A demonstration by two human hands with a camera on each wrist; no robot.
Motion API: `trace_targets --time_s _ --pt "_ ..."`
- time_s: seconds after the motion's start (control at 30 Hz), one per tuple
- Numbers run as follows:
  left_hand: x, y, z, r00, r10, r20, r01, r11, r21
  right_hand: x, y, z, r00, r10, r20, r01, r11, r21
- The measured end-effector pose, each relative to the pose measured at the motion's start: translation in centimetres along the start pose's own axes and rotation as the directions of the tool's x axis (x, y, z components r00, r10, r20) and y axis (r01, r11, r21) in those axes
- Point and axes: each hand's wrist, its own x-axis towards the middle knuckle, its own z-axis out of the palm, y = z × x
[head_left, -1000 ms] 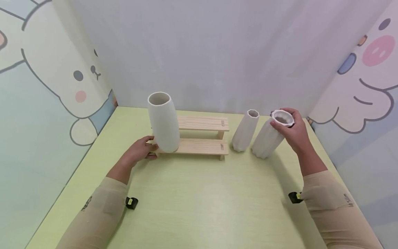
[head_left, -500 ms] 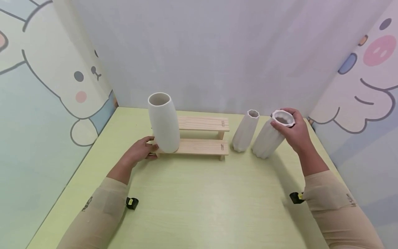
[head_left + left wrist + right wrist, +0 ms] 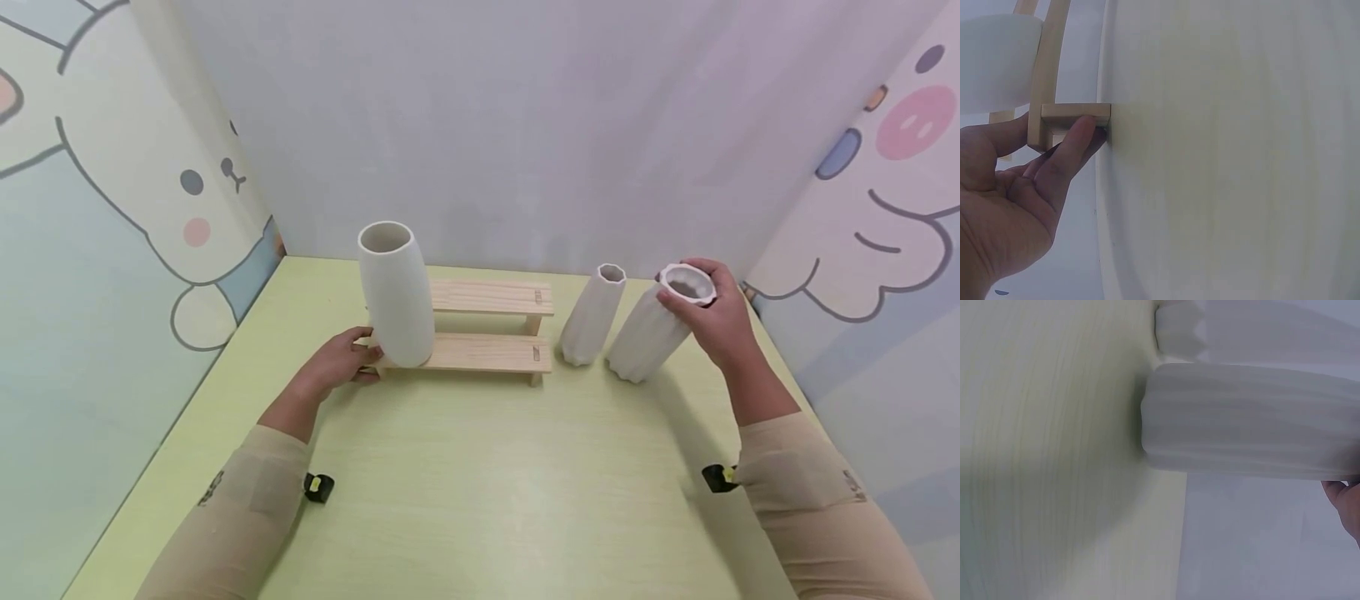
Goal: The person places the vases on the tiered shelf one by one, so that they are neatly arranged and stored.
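Right hand [image 3: 722, 315] curls round the top of a ribbed vase [image 3: 647, 337] and holds it from above, with a thin vase [image 3: 592, 321] standing on the hand's left side. The left hand [image 3: 339, 365] pinches the left end of a shelf [image 3: 486, 352], and a big vase [image 3: 399, 300] stands on the shelf, just to the right of that hand.

We look forward-down from head over tabletop [image 3: 480, 467]; wrist views close, turned sideways; head, left wrist share shelf [image 3: 483, 352].

Cartoon-printed side walls [image 3: 90, 333] flank a pale yellow-green table [image 3: 480, 475].
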Motion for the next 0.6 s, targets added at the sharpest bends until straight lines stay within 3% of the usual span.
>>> trace_targets --time_s 0.4,0.6 --pt "0.0 -0.1 -0.1 1.0 0.007 0.003 -0.007 1.0 0.008 -0.6 0.1 -0.3 1.0 -0.021 -0.003 0.021 1.0 -0.016" --pt "0.0 -0.1 -0.1 1.0 0.026 0.01 -0.025 0.999 -0.024 -1.2 0.3 -0.2 0.999 -0.028 0.036 0.028 0.999 -0.015"
